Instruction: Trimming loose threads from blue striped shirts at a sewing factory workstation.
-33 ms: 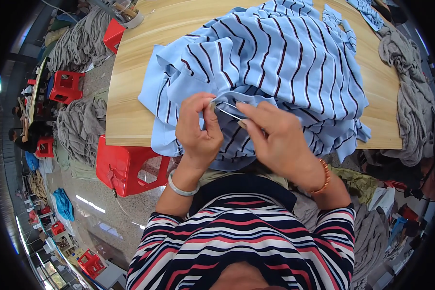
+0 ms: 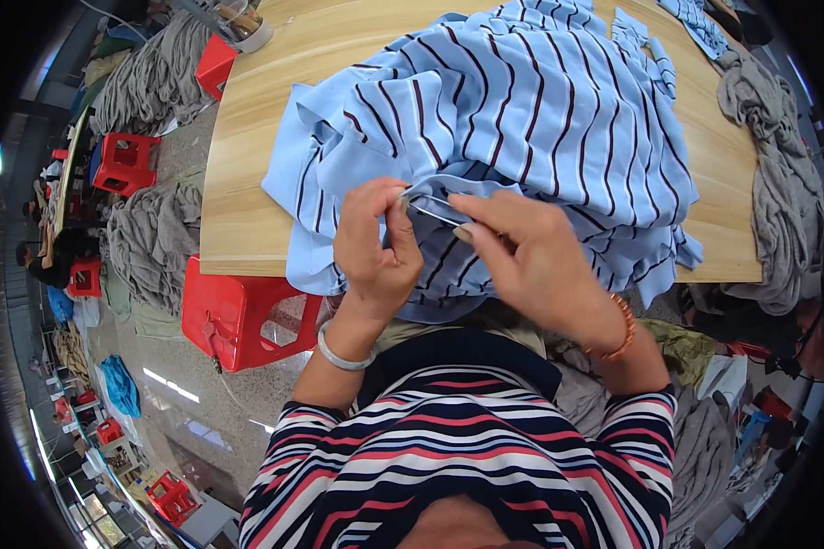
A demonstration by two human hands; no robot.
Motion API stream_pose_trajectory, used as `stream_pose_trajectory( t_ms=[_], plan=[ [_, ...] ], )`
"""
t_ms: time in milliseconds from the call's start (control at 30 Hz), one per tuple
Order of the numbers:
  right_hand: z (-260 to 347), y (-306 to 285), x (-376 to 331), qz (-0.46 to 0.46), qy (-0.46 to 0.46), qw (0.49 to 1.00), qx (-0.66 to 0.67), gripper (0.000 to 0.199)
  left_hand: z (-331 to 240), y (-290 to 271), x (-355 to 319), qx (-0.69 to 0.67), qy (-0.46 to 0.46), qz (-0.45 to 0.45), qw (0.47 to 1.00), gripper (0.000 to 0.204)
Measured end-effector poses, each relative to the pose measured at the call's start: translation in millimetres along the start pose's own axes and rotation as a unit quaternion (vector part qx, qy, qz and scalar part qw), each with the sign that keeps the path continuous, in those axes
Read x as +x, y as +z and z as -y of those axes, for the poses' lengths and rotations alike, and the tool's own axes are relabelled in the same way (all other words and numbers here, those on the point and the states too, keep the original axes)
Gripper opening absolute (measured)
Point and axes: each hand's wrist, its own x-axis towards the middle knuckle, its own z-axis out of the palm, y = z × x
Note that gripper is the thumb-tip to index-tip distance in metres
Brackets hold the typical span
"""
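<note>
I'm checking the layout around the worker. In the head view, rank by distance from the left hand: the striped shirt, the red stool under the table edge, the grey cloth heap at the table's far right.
1. Striped shirt, touching the left hand.
2. Red stool, lower left.
3. Grey cloth heap, far right.

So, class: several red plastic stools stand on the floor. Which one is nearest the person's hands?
The large red stool tucked against the wooden table's near-left corner, just beside the left hand. The other red stools stand farther off to the left.
</note>
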Motion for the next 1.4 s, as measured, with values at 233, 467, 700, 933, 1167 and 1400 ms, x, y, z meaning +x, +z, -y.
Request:
stream_pose_trajectory(
  t_ms=[233,467,700,933,1167,1400],
  plan=[
    [5.3,-44.9,24.4,0.211,0.162,0.952,0.152,0.027,0.3,-9.2,-11.4,-0.076,-0.04,0.058,0.995,0.011],
    [5.0,-57.0,28.4,0.237,0.197,0.942,0.134,0.027,1.2,-17.8,-9.0,-0.211,-0.166,0.105,0.958,0.011],
    [10.2,-57.2,28.6,0.233,0.112,0.962,0.088,0.025,2.0,-28.7,3.5,-0.241,-0.141,0.183,0.943,0.024],
    [4.5,-46.0,20.1,0.179,0.088,0.977,0.08,0.025,-6.8,-30.6,6.0,-0.273,-0.266,0.182,0.906,0.021],
    [5.6,-40.8,8.8,0.14,-0.001,0.99,0.028,0.027,-6.1,-33.6,7.7,-0.211,-0.235,0.173,0.933,0.014],
    [8.3,-40.2,2.4,0.117,0.0,0.993,0.017,0.026,-10.7,-39.4,8.7,-0.166,-0.157,0.192,0.954,0.007]
  ],
)
